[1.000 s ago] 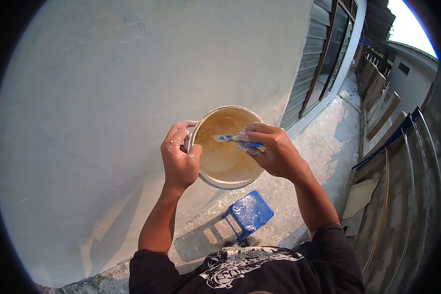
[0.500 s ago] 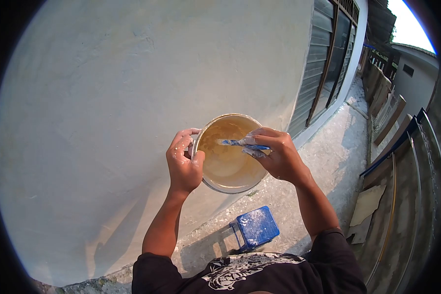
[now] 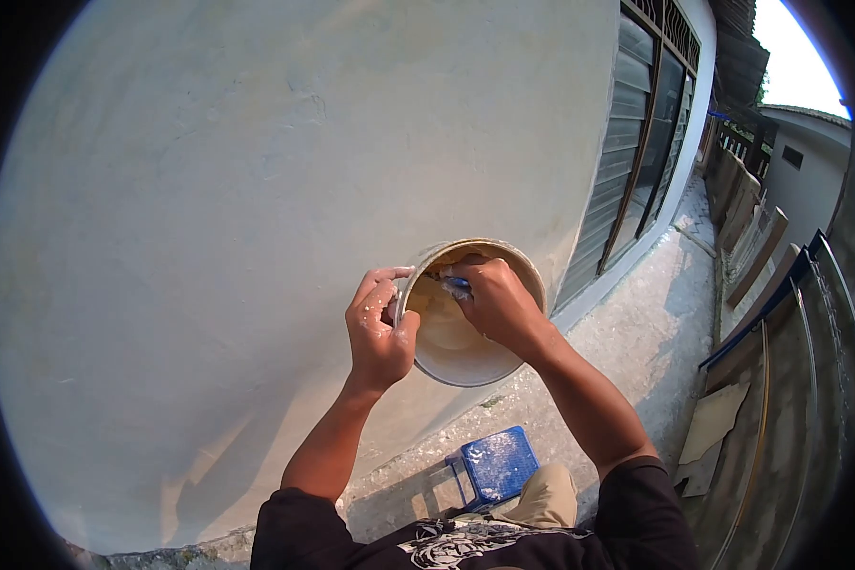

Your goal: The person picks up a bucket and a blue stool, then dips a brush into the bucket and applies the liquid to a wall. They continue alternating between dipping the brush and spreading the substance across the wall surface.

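Left hand half curled at the left edge of a round off-white bucket, thumb lapping over the rim, the other fingers bent along the outer side. It has hold of the bucket; some fingers are hidden, so can't tell how much of the grip sits behind the rim. Bucket is up in front of the body, mouth facing the camera. Can't tell if it touches the smooth pale grey plastered wall behind it.

Right hand is over the bucket mouth, fingers down inside the upper part, closed on a slim blue-handled tool. Most of the tool is covered by the fingers (only a short bit of blue shows), so can't tell its type or whether its tip meets the mix. Mix is cream-coloured paste, lying inside the bucket below the tool. White smears on the fingers of both hands.

Lower down: blue plastic stool with white spatter on its seat, standing on the rough grey concrete path. Tan trouser leg just right of it. Louvred glass window in the wall, up and right of the bucket. Far right: broken pale board, leaning, well apart from the hands.
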The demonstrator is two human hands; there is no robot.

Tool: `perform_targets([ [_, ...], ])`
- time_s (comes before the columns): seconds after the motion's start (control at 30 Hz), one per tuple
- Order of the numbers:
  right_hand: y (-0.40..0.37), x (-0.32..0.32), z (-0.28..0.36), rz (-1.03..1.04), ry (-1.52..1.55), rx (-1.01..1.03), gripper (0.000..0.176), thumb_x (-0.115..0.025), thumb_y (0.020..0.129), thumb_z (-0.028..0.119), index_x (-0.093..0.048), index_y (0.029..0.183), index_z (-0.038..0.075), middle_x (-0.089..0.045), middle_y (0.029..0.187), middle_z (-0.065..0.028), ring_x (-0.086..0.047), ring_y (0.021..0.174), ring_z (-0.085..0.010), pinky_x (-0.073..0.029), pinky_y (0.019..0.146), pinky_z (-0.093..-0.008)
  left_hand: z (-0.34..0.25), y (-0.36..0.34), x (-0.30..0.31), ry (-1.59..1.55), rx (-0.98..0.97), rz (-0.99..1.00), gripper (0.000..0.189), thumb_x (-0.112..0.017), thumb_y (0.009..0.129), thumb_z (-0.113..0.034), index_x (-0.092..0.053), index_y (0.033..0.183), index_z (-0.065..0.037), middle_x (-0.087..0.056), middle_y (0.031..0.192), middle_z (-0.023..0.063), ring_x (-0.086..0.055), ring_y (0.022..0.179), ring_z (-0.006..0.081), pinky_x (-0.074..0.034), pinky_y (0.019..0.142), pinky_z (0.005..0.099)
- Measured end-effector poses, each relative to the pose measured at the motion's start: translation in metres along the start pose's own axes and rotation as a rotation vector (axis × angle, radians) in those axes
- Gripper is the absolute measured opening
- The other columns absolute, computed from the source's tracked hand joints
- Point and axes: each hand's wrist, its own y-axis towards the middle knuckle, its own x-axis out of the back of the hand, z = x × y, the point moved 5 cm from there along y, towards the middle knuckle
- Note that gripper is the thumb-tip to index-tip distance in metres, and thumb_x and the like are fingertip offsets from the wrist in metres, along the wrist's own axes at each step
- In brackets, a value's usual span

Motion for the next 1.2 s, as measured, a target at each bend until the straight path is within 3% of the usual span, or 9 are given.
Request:
perform_targets([
  [0.13,0.024,0.010,-0.014,0.023,-0.125,-0.008,0.018,-0.063,0.088,0.003,-0.073,0.102,-0.003,-0.072,0.092,-0.0261,-0.072,0.085,-0.0411,-0.058,0.073,-0.0471,-0.005,0.020,-0.019,-0.032,-0.006,0.052,0.010,-0.050,0.068,0.007,-0.051,0.078,0.010,-0.062,0.099,0.0103,-0.035,0.064,0.0054,-0.032,0.053,0.0238],
  [0.4,0.032,0.075,0.018,-0.013,-0.206,0.035,0.038,-0.073,0.075,0.003,-0.073,0.113,-0.003,-0.073,0.098,-0.0238,-0.070,0.096,-0.0380,-0.056,0.087,-0.0435,-0.010,0.077,-0.028,-0.155,-0.029,0.048,0.022,-0.056,0.072,0.006,-0.063,0.092,0.012,-0.064,0.099,0.0126,-0.047,0.066,0.0093,-0.041,0.054,0.0265],
  [0.5,0.038,0.104,0.037,-0.134,-0.130,0.213,0.035,-0.075,0.073,-0.004,-0.073,0.108,-0.006,-0.073,0.105,-0.0219,-0.072,0.091,-0.0368,-0.058,0.086,-0.0402,-0.015,0.101,-0.021,-0.071,0.021,0.076,0.029,-0.055,0.071,0.002,-0.064,0.097,0.012,-0.065,0.102,0.0126,-0.056,0.079,0.0122,-0.046,0.060,0.0251],
  [0.6,0.040,0.136,0.045,-0.224,0.002,0.187,0.033,-0.079,0.074,-0.004,-0.074,0.107,-0.006,-0.074,0.104,-0.0202,-0.075,0.091,-0.0324,-0.061,0.083,-0.0374,0.001,0.119,-0.022,0.005,-0.042,0.112,0.032,-0.056,0.072,0.000,-0.065,0.100,0.012,-0.065,0.101,0.0124,-0.057,0.080,0.0131,-0.049,0.063,0.0262],
  [0.77,0.035,0.153,0.019,-0.343,0.072,0.242,0.024,-0.081,0.080,-0.005,-0.073,0.103,-0.007,-0.075,0.102,-0.0163,-0.075,0.093,-0.0214,-0.063,0.086,-0.0322,0.012,0.123,-0.025,-0.136,0.122,0.046,0.030,-0.056,0.071,0.001,-0.066,0.098,0.011,-0.065,0.103,0.0105,-0.057,0.081,0.0127,-0.048,0.068,0.0273],
  [0.83,0.035,0.149,-0.007,-0.296,0.345,0.055,0.022,-0.079,0.085,-0.001,-0.073,0.106,-0.006,-0.074,0.100,-0.0118,-0.073,0.092,-0.0164,-0.061,0.088,-0.0306,0.013,0.120,-0.025,-0.140,0.027,0.026,0.026,-0.057,0.075,0.009,-0.064,0.101,0.012,-0.063,0.103,0.0091,-0.050,0.073,0.0082,-0.048,0.056,0.0245],
  [0.93,0.045,0.145,-0.026,-0.288,0.564,-0.007,0.017,-0.074,0.091,-0.001,-0.070,0.106,-0.005,-0.073,0.097,-0.0092,-0.071,0.093,-0.0132,-0.059,0.089,-0.0287,0.019,0.118,-0.024,-0.106,0.036,0.022,0.028,-0.056,0.075,0.011,-0.063,0.102,0.013,-0.061,0.105,0.0083,-0.047,0.073,0.0070,-0.047,0.054,0.0229],
  [1.1,0.059,0.145,-0.035,-0.333,0.568,0.025,0.015,-0.070,0.093,-0.003,-0.068,0.108,-0.006,-0.073,0.095,-0.0091,-0.070,0.090,-0.0137,-0.058,0.086,-0.0288,0.019,0.121,-0.022,-0.088,0.046,0.032,0.029,-0.056,0.075,0.010,-0.062,0.102,0.014,-0.061,0.102,0.0076,-0.046,0.073,0.0067,-0.047,0.055,0.0228],
  [1.2,0.059,0.143,-0.036,-0.330,0.561,-0.015,0.015,-0.070,0.093,-0.003,-0.068,0.108,-0.005,-0.073,0.095,-0.0085,-0.070,0.090,-0.0133,-0.058,0.087,-0.0283,0.016,0.123,-0.022,-0.035,0.069,0.063,0.032,-0.055,0.070,0.003,-0.065,0.100,0.011,-0.064,0.104,0.0084,-0.053,0.078,0.0121,-0.047,0.067,0.0252],
])
